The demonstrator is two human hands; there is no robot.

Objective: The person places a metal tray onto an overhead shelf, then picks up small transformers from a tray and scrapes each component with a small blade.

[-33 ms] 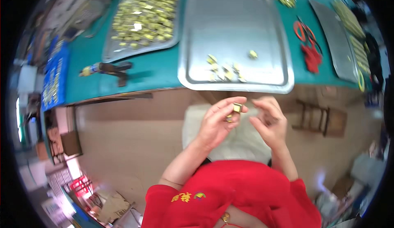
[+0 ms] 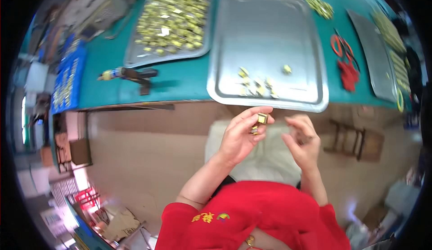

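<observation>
Between the thumb and fingers of my left hand (image 2: 240, 135) is a small square yellow-and-dark block (image 2: 263, 118), held up in front of the table's edge. A second small yellow piece (image 2: 254, 129) shows lower down against the same hand's fingers. My right hand (image 2: 306, 139) hovers just to the right, thumb and forefinger apart, the other fingers curled and partly blurred. Whether anything small lies under those curled fingers is hard to see. Beyond both hands, a metal tray (image 2: 270, 25) carries several loose yellow pieces (image 2: 259, 88) near its front edge.
Left of that tray, another tray (image 2: 130, 61) is heaped with yellow blocks. A tool with a dark head (image 2: 135, 75) lies nearer, beside a blue tray (image 2: 74, 79) at far left. Orange-handled scissors (image 2: 336, 46) and a red cloth-like item (image 2: 348, 75) lie right. A wooden stool (image 2: 360, 137) stands on the floor.
The table and trays have shifted right and slightly down in the picture. My right hand is a little farther from the left, which keeps holding the block.
</observation>
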